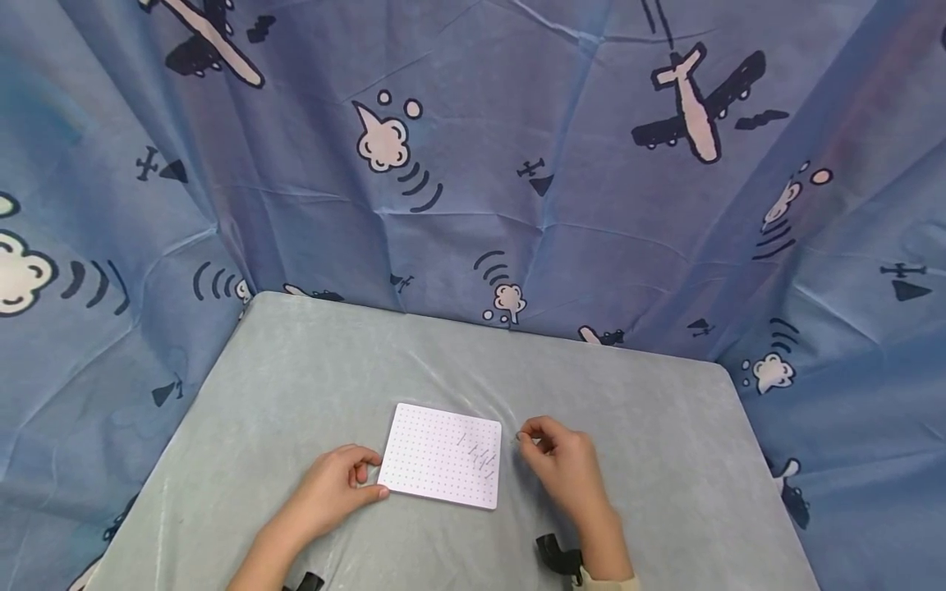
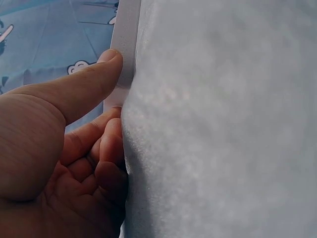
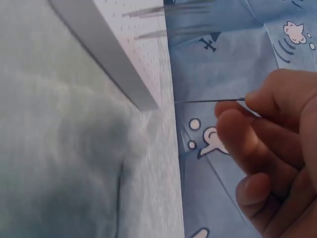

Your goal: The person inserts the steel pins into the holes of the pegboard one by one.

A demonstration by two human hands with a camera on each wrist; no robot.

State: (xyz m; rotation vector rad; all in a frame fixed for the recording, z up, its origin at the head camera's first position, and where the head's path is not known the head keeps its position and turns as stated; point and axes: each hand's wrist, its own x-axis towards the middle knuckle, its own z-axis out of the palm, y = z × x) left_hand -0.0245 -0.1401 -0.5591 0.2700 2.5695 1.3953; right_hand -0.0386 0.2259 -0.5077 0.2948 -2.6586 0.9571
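Observation:
A white rectangular board [image 1: 436,455] dotted with rows of small holes lies flat on the table. Several thin needles [image 1: 484,460] stand in its right part. At the lower left corner my left hand [image 1: 336,488] holds the board, thumb on the front edge and fingers against the left side; the left wrist view shows the thumb [image 2: 99,74] on the board's side wall. To the right of the board, my right hand [image 1: 569,468] pinches one thin needle [image 3: 208,100] between thumb and index finger. That needle points toward the board without touching it.
A pale grey-green cloth with slight creases covers the table [image 1: 636,410]. Blue curtains [image 1: 458,164] printed with planes and clouds hang behind it and at both sides. Black wrist mounts [image 1: 557,556] show near both forearms.

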